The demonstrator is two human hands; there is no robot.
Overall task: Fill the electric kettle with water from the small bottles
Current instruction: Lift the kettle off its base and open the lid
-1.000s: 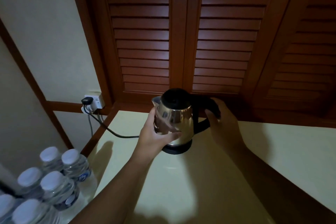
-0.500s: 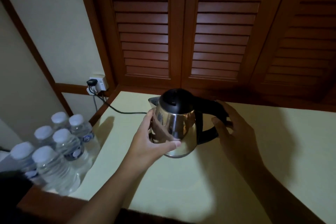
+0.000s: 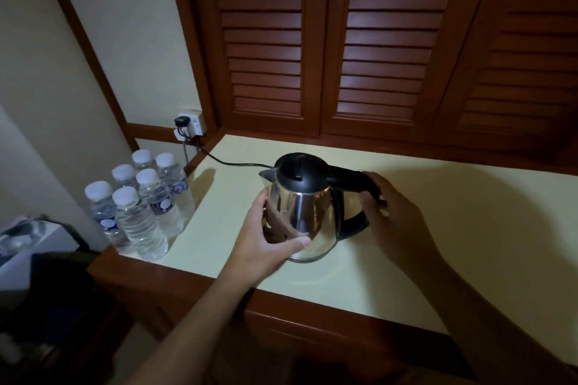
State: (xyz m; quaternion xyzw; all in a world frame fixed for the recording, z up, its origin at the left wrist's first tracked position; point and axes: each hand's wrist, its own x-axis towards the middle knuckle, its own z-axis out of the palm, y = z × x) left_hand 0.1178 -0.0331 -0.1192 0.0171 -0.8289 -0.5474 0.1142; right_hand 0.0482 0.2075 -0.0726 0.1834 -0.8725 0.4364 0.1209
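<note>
At centre frame I see the kettle [image 3: 305, 212] (lid down; resting or lifted, I can't tell) over the counter [image 3: 453, 244]. The left hand [image 3: 266, 247] wraps its steel body; the right hand [image 3: 397, 222] curls round the handle [image 3: 350, 176]. Six capped bottles [image 3: 140, 206] stand at the counter's left edge.

The head view looks forward and down from close above the countertop [image 3: 500, 212] toward louvered doors [image 3: 262, 40].

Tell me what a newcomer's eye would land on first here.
The shiny steel kettle at the middle of the cream counter, its black lid down, with the left hand cupping its body and the right hand on its handle. Next, six capped water bottles clustered at the counter's left edge.
</note>
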